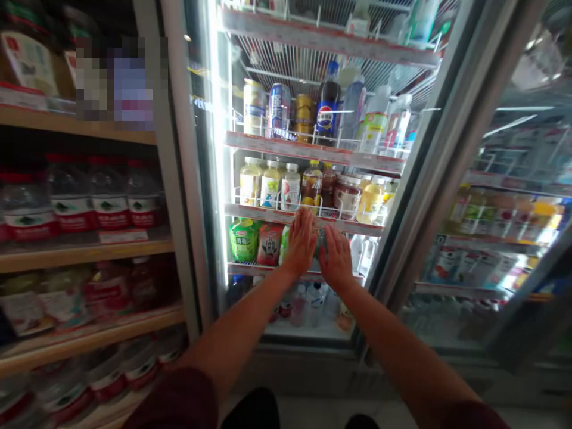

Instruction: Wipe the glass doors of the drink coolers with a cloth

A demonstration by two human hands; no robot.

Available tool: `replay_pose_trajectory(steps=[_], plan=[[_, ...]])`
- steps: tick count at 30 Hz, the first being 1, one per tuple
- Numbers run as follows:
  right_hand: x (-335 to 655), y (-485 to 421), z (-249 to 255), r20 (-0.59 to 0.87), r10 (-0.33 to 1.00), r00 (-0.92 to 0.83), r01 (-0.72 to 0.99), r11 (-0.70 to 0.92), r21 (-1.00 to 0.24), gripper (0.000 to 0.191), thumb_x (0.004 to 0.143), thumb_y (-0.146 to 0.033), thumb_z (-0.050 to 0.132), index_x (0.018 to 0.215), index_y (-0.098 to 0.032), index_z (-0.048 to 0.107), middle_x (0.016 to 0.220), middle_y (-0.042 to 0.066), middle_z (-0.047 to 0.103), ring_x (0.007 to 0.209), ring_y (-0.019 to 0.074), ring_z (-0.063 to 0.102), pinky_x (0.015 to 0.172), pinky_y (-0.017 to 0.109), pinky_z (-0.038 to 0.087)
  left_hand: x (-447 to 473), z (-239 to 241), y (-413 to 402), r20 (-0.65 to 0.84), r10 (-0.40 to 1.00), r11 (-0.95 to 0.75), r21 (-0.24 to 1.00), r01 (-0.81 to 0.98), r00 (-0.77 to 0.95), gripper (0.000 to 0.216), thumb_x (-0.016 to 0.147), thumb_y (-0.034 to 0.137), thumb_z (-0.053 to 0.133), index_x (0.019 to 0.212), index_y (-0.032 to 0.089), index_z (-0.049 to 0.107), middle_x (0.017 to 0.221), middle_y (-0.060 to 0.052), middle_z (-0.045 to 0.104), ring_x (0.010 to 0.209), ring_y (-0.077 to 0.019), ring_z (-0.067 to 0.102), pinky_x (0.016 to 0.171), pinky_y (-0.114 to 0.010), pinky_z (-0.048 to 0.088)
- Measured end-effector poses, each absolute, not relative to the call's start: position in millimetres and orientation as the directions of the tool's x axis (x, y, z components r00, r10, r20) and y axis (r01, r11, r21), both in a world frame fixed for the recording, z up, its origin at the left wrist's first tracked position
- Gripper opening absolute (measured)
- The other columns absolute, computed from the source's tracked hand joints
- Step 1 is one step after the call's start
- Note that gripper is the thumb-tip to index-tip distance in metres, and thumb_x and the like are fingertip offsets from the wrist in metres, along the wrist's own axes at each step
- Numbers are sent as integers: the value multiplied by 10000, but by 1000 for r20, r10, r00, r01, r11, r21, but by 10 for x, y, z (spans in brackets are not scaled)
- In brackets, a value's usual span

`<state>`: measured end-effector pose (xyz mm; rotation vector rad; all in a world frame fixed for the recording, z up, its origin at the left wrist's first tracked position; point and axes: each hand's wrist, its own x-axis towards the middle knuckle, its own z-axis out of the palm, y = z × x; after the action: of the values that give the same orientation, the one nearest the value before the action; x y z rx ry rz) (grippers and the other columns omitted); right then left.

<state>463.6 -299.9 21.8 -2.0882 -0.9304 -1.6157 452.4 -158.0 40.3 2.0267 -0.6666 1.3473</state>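
Note:
Side by side, my left hand [302,241] and my right hand [337,257] reach forward with fingers stretched out, and nothing shows in either. They are in front of a lit drinks fridge, at the shelf with a green bottle [244,241] and a red-labelled bottle [269,245]. My left hand covers part of another green bottle. Its fingertips overlap the red-and-white shelf edge [259,214] below a yellow-capped bottle [311,185]. Whether the hands touch anything cannot be made out.
Higher up are several cans [254,107] and a dark cola bottle [328,110]. Wooden shelves [89,253] with red-labelled water bottles [71,199] stand at left. A metal door frame [415,226] slants along the right, beside another glass-fronted fridge section [504,238].

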Motion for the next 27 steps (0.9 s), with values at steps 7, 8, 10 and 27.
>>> replay_pose_trajectory(steps=[7, 8, 10, 27], plan=[[4701, -2693, 119, 890, 420, 176, 649, -730, 217, 563, 1035, -221, 360, 1592, -185, 280, 1583, 108, 438, 1516, 213, 303, 1234, 434, 284, 4342, 343, -1307, 947, -20, -703, 214, -678, 320, 590, 1060, 399, 166, 1619, 234, 74, 1666, -95, 223, 1536, -189, 231, 1262, -424, 265], [4719, -2729, -17, 883, 439, 167, 644, -727, 239, 553, 1029, -219, 384, 1577, -178, 319, 1558, 119, 472, 1502, 217, 334, 1232, 435, 285, 4336, 311, -1151, 955, -56, -782, 140, -607, 292, 584, 1057, 390, 222, 1611, 219, 151, 1656, -108, 251, 1540, -212, 220, 1262, -455, 250], [4754, -2842, -248, 850, 512, 128, 655, -687, 315, 525, 1012, -201, 433, 1536, -171, 402, 1489, 129, 552, 1468, 217, 394, 1224, 433, 290, 4372, 221, -834, 957, -122, -911, -3, -412, 265, 565, 1041, 350, 305, 1584, 197, 267, 1634, -127, 295, 1548, -246, 187, 1258, -509, 211], [4917, -2954, 167, 788, 613, 59, 561, -673, 482, 649, 1023, -247, 448, 1614, -259, 179, 1584, 13, 446, 1536, 190, 252, 1274, 383, 139, 4720, -47, -376, 958, -221, -961, -182, -207, 183, 634, 979, 315, 472, 1577, 200, 299, 1582, -132, 379, 1539, -274, 175, 1273, -549, 115]])
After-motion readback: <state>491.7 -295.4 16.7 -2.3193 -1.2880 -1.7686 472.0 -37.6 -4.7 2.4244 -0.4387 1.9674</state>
